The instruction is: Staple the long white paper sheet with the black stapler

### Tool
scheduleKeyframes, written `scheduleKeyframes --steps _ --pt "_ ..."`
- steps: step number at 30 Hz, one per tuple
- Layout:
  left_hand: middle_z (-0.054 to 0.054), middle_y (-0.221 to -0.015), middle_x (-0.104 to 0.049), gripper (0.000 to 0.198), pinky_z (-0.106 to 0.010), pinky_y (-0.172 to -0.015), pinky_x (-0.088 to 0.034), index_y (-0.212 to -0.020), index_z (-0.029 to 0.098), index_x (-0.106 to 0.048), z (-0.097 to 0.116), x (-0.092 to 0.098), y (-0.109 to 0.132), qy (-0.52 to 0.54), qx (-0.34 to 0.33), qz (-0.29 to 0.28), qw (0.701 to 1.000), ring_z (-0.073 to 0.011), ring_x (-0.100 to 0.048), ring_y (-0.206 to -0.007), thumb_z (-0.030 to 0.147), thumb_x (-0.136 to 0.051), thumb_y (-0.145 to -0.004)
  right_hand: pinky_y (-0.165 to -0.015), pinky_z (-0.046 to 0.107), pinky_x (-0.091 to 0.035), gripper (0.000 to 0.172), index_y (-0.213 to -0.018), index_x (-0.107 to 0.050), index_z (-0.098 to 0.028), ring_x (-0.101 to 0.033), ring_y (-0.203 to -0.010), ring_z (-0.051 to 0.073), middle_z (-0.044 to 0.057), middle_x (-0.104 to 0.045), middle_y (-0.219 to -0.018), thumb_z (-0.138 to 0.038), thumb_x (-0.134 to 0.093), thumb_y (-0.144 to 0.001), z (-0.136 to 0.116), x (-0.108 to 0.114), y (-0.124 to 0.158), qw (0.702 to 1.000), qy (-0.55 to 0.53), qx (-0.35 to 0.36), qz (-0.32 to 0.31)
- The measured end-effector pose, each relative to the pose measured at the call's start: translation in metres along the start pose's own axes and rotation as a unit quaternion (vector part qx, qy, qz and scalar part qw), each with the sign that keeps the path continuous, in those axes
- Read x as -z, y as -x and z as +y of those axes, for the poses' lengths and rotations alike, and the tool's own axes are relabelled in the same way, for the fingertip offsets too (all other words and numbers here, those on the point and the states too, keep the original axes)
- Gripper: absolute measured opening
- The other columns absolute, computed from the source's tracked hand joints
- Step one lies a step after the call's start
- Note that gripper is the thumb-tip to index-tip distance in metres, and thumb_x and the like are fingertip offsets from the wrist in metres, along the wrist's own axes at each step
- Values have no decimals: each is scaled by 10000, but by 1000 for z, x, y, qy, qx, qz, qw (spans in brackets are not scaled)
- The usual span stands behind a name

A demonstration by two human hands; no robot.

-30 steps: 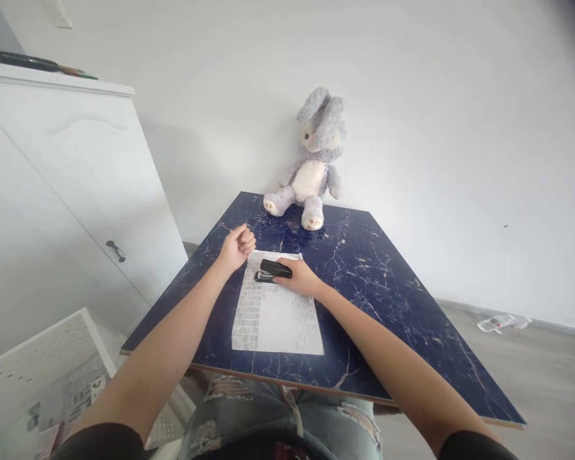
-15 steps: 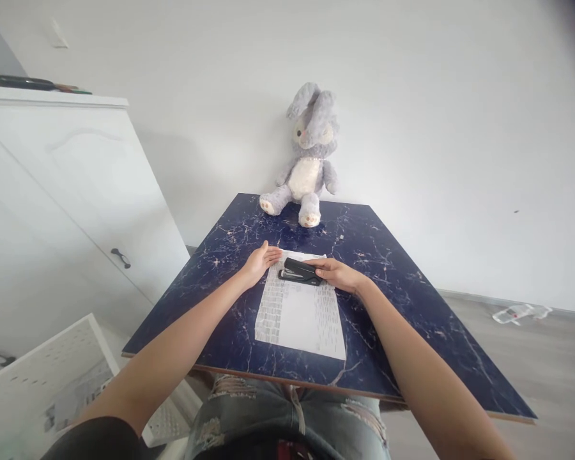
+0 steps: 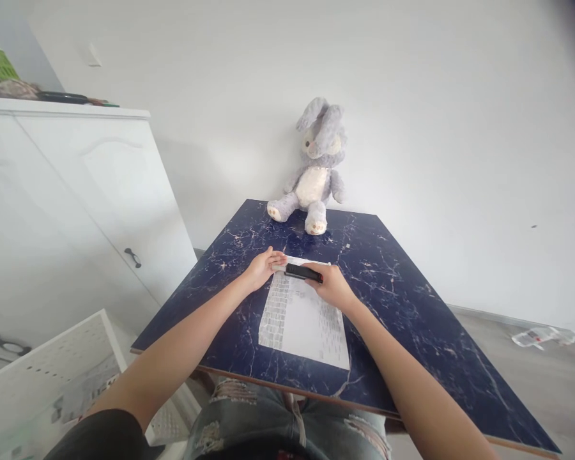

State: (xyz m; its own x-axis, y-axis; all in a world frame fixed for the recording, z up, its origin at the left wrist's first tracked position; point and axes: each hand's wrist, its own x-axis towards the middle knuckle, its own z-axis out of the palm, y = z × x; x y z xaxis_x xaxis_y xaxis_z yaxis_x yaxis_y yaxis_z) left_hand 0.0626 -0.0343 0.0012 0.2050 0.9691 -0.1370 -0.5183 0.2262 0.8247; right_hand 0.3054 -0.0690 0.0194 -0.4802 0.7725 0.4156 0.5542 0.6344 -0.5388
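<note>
A printed sheet of paper (image 3: 304,326) lies on the dark blue marble-patterned table (image 3: 388,306). My right hand (image 3: 333,284) is closed around a black stapler (image 3: 301,272), which it holds over the paper's upper part. The stapler's front points left, towards my left hand (image 3: 262,267). That hand rests at the top left corner of the sheet, its fingers stretched out and touching the paper. A pale bit shows between those fingers and the stapler; whether it is paper or part of the stapler I cannot make out.
A grey plush rabbit (image 3: 312,185) sits at the table's far edge against the wall. On the left stand a white cabinet (image 3: 100,185) and a white perforated bin (image 3: 52,358). Clear plastic packaging (image 3: 539,337) lies on the floor at right.
My right hand has turned the stapler, so its top now faces me, and grips it more firmly. The stapler's front is closer to my left hand. The whole view has shifted slightly.
</note>
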Motion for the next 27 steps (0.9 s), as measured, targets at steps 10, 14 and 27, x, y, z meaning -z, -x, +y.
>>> scheduleKeyframes --steps 10,14,27 --pt "-152 -955 -766 160 -268 -853 -567 -1007 55 -743 -4 4 2 -55 38 -62 996 -163 -730 -847 136 -753 -869 -1101 501 -457 398 -1326 -654 -169 -576 -1312 289 106 -686 -1341 -49 -491 -983 -18 1 4 908 326 263 32" --pt "-147 -929 -770 142 -290 -870 -577 -962 60 -745 -4 4 0 -66 27 -31 997 -172 -732 -854 121 -776 -837 -1112 485 -444 461 -1306 -666 -191 -580 -1306 271 82 -695 -1330 22 -483 -942 -19 0 4 909 331 245 60" --pt "-39 -768 -658 329 -247 -553 -527 -1005 136 -749 9 7 0 -178 -222 67 956 -120 -604 -621 401 -778 -812 -811 332 -534 340 -1059 -786 -204 -725 -873 243 31 -794 -972 -227 -763 -721 2 0 3 983 -77 -130 109"
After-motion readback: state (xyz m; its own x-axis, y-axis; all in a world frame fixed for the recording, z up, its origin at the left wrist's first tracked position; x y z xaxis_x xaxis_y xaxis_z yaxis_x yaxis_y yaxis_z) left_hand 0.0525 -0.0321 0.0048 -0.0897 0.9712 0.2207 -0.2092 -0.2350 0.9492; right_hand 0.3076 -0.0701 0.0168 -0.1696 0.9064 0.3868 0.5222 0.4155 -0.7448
